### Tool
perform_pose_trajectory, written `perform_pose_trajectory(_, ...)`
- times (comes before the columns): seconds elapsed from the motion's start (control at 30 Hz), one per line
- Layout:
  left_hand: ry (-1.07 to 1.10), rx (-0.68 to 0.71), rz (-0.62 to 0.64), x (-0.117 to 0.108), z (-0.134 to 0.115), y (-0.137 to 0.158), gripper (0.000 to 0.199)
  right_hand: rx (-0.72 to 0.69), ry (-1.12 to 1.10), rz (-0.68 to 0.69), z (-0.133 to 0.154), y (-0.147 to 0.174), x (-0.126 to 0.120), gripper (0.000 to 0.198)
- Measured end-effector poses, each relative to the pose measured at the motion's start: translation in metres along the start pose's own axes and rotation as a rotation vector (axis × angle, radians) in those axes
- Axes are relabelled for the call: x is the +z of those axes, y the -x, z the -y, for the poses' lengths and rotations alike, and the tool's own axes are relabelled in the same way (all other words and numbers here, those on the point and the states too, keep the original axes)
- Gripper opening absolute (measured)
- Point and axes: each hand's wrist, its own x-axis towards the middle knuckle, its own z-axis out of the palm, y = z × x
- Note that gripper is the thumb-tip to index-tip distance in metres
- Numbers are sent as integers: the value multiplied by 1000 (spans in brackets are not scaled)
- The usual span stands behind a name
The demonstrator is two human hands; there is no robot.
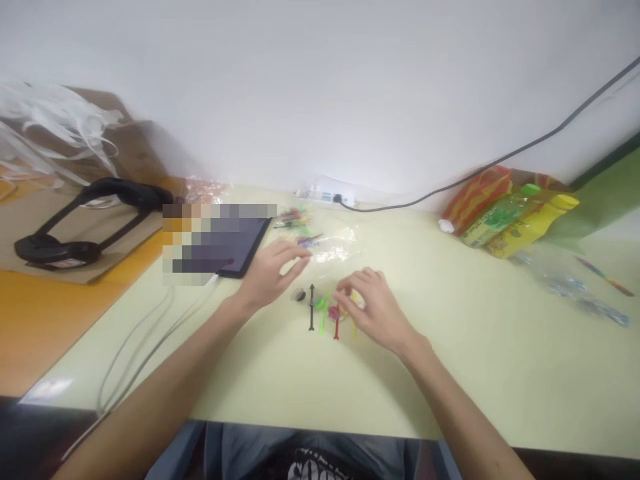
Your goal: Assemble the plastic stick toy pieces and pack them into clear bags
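My left hand (270, 273) hovers over the table beside a tablet, its fingers loosely stretched with a gap to the thumb and nothing visible in it. Just past its fingertips lie a clear plastic bag (340, 241) and small colored plastic pieces (307, 241). My right hand (375, 307) is bent over a row of small arrow-like sticks, thumb and fingertips drawn together; whatever they hold is too small to make out. The row has a black stick (311, 317), a green stick (323, 320), a red stick (337, 328) and a yellow stick (355, 327), partly covered by my hand. A small dark round piece (301, 295) lies left of them.
A tablet (253, 247), partly pixelated, lies at left with white cables (145, 357). Further left are a black frame-like device (95, 223) and cardboard. A power strip (325, 193) with a grey cord sits by the wall. Colorful packages (530, 223) and clear wrappers (575, 287) lie right.
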Motion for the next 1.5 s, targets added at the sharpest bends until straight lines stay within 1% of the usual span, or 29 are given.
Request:
perform_pose_trajectory(0.07,-3,45,172,1,3,10,20,-103,99,99,5,-20,12,24)
perform_pose_trajectory(0.13,-10,56,295,1,6,18,22,-153,171,156,6,-30,23,27)
perform_pose_trajectory(0.2,-5,55,365,-1,9,25,25,-172,194,191,5,-30,31,28)
perform_pose_trajectory(0.27,14,47,401,-2,12,29,29,-178,191,210,3,-24,37,25)
perform_pose_trajectory(0.37,42,27,429,-4,16,30,32,-171,200,215,2,-16,42,16)
perform_pose_trajectory(0.57,89,-23,473,-4,20,30,25,-148,252,197,-2,-13,39,9)
perform_pose_trajectory(0.73,78,-48,513,-4,22,30,23,-136,255,155,4,-14,41,28)
perform_pose_trajectory(0.77,79,-46,514,-4,22,30,22,-140,273,151,6,-14,43,28)
perform_pose_trajectory(0.93,77,-68,492,-7,22,29,21,-117,372,173,14,-16,57,15)
perform_pose_trajectory(1.1,73,-100,514,-8,18,28,21,-68,341,161,12,-16,66,15)
perform_pose_trajectory(1.27,123,-130,561,-9,14,27,21,-31,302,133,11,-17,71,9)
perform_pose_trajectory(1.33,135,-143,563,-9,14,26,21,-14,262,142,11,-19,72,11)
perform_pose_trajectory(1.4,144,-155,560,-9,14,26,22,-1,221,154,11,-21,73,16)
perform_pose_trajectory(1.5,155,-163,557,-10,15,25,24,0,212,162,11,-22,75,22)
